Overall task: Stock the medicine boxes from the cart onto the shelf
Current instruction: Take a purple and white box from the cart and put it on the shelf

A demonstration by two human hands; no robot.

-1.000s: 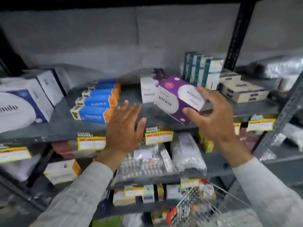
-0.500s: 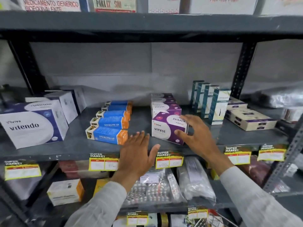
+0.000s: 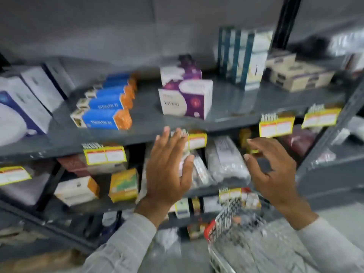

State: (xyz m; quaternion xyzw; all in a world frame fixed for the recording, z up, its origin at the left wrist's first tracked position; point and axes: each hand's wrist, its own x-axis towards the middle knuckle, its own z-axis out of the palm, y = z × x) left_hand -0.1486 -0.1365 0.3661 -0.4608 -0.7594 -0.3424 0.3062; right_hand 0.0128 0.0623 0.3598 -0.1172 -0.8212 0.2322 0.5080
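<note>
A purple and white medicine box (image 3: 186, 99) stands at the front of a row of like boxes on the grey shelf (image 3: 145, 123). Nothing touches it. My left hand (image 3: 167, 168) is below the shelf edge, fingers spread and empty. To its right, my right hand (image 3: 273, 170) is also below the shelf, fingers loosely curled with nothing in them. The wire cart (image 3: 232, 233) with a red rim shows at the bottom, its contents blurred.
Blue and orange boxes (image 3: 104, 107) lie left of the purple row, large white and blue boxes (image 3: 21, 109) at far left. Teal and white boxes (image 3: 244, 56) and beige boxes (image 3: 297, 75) stand right. Yellow price tags (image 3: 276, 126) line the shelf edge. Lower shelves hold packets and boxes.
My right hand let go of the purple box, which now stands on the shelf. Both hands have drawn back and down below the shelf edge. The view has tilted downward.
</note>
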